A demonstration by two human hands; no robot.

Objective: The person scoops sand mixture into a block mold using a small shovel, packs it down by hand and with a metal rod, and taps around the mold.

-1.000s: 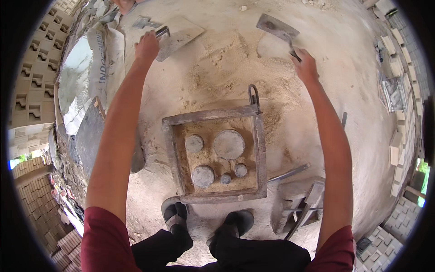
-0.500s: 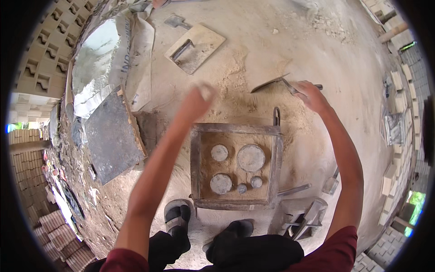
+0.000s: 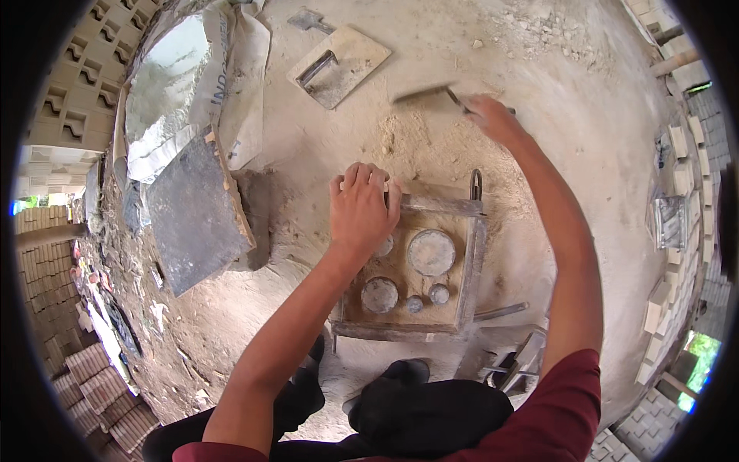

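My left hand (image 3: 363,204) is over the far left corner of a worn rectangular mould frame (image 3: 400,333). Its fingers bend over the far rail, and the corner is hidden beneath it. Inside the frame, on sandy powder, stand round grey discs of different sizes, among them a large disc (image 3: 431,252) and a smaller disc (image 3: 379,294). One disc is partly covered by my left hand. Beyond the frame, at the right, my right hand (image 3: 493,119) is closed round the handle of a trowel (image 3: 422,93). The trowel's blade points left above a loose sandy heap (image 3: 400,135).
A plastering float (image 3: 339,67) and a small scraper (image 3: 310,21) lie at the far left. Nearer are an open sack of pale powder (image 3: 165,100) and a dark board (image 3: 200,208). A metal bar (image 3: 502,311) lies right of the frame. Stacked blocks (image 3: 77,85) line the left side.
My left hand has come down and nearer, onto the frame's far left corner. My right hand has carried the trowel left and farther away.
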